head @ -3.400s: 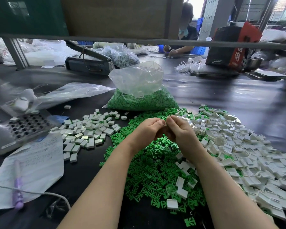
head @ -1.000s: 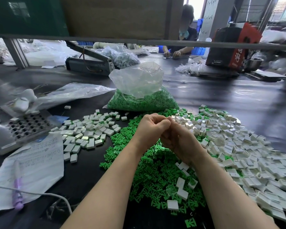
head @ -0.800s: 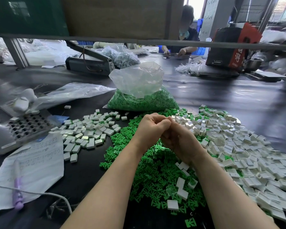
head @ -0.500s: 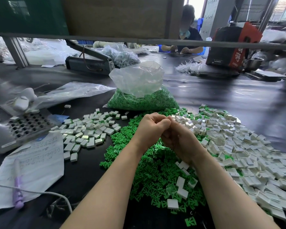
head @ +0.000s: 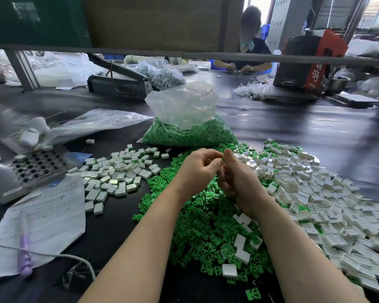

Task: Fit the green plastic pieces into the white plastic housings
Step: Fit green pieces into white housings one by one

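My left hand (head: 198, 169) and my right hand (head: 236, 179) meet fingertip to fingertip above the heap of loose green pieces (head: 206, 226). Both hands have curled fingers, and my right thumb points up. A sliver of green shows between my left fingertips and that thumb. What either hand holds is hidden. Empty white housings (head: 328, 193) lie heaped to the right. A smaller spread of white housings (head: 118, 173) lies to the left.
A clear bag of green pieces (head: 188, 127) stands just behind my hands. At the left are a metal jig with holes (head: 31, 169), a written sheet (head: 46, 217) and a purple pen (head: 24, 243). A person works at the table's far side (head: 249, 51).
My hands were pressed tightly together a moment ago. Now they have loosened and parted a little, and my right thumb has lifted. They stay above the same spot on the green heap.
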Action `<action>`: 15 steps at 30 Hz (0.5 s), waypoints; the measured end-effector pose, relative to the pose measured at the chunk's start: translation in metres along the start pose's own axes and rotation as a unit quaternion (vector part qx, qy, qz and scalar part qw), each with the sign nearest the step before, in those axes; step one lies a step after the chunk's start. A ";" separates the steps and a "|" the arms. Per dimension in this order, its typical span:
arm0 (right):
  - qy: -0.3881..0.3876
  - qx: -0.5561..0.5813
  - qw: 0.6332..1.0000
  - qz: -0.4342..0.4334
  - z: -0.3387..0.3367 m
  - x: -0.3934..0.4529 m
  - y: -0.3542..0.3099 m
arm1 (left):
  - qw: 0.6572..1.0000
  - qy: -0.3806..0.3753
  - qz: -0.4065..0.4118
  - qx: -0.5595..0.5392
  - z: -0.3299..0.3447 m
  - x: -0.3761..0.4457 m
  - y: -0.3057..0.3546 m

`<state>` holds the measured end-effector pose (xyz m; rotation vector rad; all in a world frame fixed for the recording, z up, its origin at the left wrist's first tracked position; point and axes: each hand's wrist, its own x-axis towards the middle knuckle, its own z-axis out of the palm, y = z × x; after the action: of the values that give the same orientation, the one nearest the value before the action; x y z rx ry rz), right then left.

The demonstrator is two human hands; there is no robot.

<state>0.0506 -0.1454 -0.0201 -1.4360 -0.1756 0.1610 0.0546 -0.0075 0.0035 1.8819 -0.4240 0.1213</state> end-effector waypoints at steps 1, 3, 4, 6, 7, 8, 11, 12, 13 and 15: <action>0.012 -0.004 1.000 -0.003 -0.001 0.000 0.000 | 1.000 -0.002 0.005 0.003 -0.001 0.000 -0.001; 0.030 -0.007 0.999 -0.014 -0.001 0.001 0.000 | 1.000 -0.002 0.012 0.009 -0.004 0.000 -0.003; 0.037 -0.014 0.999 -0.023 -0.001 0.002 0.001 | 1.000 0.002 0.013 0.012 -0.005 0.000 -0.003; 0.051 -0.037 0.997 -0.048 0.000 0.002 0.001 | 1.000 0.009 0.016 0.000 -0.009 0.001 -0.004; 0.058 -0.044 0.995 -0.061 0.000 0.002 0.001 | 1.000 0.009 0.013 -0.016 -0.011 0.001 -0.005; 0.065 -0.047 0.994 -0.071 0.000 0.002 0.001 | 0.999 0.006 0.003 -0.036 -0.013 0.001 -0.005; 0.079 -0.059 0.991 -0.092 0.000 0.002 0.000 | 0.996 -0.006 -0.042 -0.078 -0.017 0.000 -0.006; 0.083 -0.069 0.989 -0.099 0.000 0.003 0.000 | 0.995 -0.006 -0.051 -0.084 -0.017 0.000 -0.006; 0.086 -0.076 0.988 -0.106 0.000 0.003 0.000 | 0.994 -0.004 -0.056 -0.092 -0.016 0.000 -0.007; 0.089 -0.090 0.984 -0.124 0.000 0.004 0.002 | 0.992 -0.006 -0.060 -0.114 -0.017 0.001 -0.006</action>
<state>0.0549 -0.1446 -0.0219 -1.5860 -0.2253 -0.1911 0.0595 0.0094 0.0042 1.6780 -0.3174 -0.0192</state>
